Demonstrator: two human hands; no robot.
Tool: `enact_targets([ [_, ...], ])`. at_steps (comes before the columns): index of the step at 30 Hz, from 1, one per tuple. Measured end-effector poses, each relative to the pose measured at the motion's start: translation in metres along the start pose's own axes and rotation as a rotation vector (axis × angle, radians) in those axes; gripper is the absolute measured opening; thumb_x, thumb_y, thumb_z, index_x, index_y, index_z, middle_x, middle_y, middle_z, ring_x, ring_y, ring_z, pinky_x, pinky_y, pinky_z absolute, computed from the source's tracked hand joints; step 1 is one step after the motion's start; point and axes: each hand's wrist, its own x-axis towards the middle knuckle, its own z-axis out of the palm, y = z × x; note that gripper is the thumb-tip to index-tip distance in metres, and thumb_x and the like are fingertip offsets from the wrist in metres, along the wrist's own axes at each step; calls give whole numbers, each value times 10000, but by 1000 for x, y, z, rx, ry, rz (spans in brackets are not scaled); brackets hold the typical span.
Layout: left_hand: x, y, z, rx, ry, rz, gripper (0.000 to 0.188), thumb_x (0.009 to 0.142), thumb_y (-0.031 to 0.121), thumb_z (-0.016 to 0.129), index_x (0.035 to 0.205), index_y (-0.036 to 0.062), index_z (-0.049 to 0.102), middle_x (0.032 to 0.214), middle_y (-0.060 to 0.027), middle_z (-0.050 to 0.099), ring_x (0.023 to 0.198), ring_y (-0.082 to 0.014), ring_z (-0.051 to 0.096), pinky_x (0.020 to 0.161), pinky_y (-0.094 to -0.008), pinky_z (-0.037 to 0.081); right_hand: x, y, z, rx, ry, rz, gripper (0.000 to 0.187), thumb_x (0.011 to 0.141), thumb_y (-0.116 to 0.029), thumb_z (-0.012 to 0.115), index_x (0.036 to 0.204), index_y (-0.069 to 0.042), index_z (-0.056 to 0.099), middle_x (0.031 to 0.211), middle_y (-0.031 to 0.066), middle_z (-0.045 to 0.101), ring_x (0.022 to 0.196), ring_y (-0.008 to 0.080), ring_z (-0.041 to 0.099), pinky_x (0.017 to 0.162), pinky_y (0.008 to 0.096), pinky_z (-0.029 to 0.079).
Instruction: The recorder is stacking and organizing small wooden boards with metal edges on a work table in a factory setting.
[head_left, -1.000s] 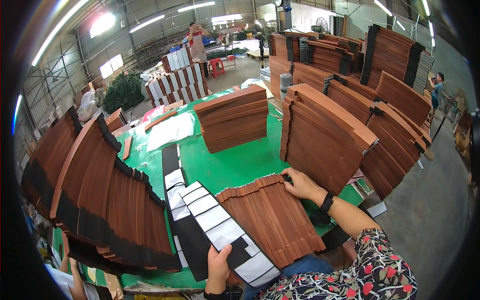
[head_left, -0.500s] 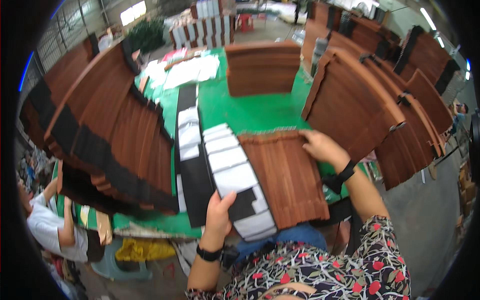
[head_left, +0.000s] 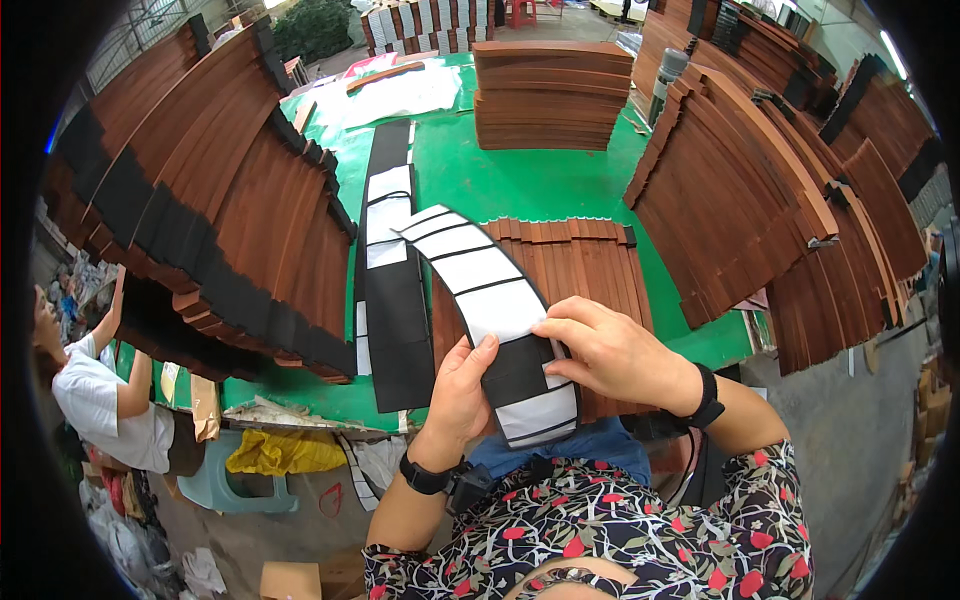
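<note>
A curved black strip with white paper-like patches is raised above the table in front of me. My left hand grips its left edge, thumb on top. At the opposite edge, the fingers of my right hand pinch the strip beside a small white piece; exactly what lies between them is partly hidden. Under the strip, a row of brown wooden slats lies side by side, partly covered by the strip and my hands. Left of these, another black strip with white patches lies flat on the green tabletop.
Tall rows of brown slats with black ends line the left, and more slats stand at the right. A slat stack stands at the back, near white sheets. Another person works at the far left.
The strip in my left hand has shifted right, over the slats. My right hand has left the slats' far edge and come down to the strip's right edge.
</note>
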Motion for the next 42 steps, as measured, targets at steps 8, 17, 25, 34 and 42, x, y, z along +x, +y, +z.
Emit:
enact_targets([
  [8,0,-3,-13,-36,-28,-90,299,989,176,515,1205,-29,518,1138,-129,632,1022,-211,636,897,-347,521,-3,9,11,2,43,-65,416,744,-69,747,1125,0,595,1069,145,594,873,296,630,740,357,537],
  [17,2,-16,-15,-2,28,-47,289,995,156,496,1228,-14,491,1151,-133,617,1022,-222,630,903,-366,521,-7,18,22,-12,58,-121,388,777,-110,705,1114,24,569,1044,150,608,935,316,631,804,364,533],
  [25,9,-18,-15,-93,20,-137,362,1009,211,468,1288,-19,458,1212,-157,597,1114,-268,596,984,-426,477,-11,24,32,-195,159,-219,273,798,-73,612,1054,7,556,1058,148,624,963,289,644,804,345,546],
  [34,20,-3,-42,212,251,194,328,961,78,537,1265,-16,455,1167,-138,618,1038,-176,607,928,-304,476,-6,78,-26,389,492,353,407,828,-33,680,1202,-28,519,992,60,571,839,128,585,760,260,507],
  [42,29,31,-49,541,364,456,493,947,-23,481,1408,1,307,1229,-193,573,1114,-180,549,968,-278,417,-21,164,-23,283,607,436,350,907,-73,608,1232,-9,495,1068,97,634,968,154,603,865,296,490],
])
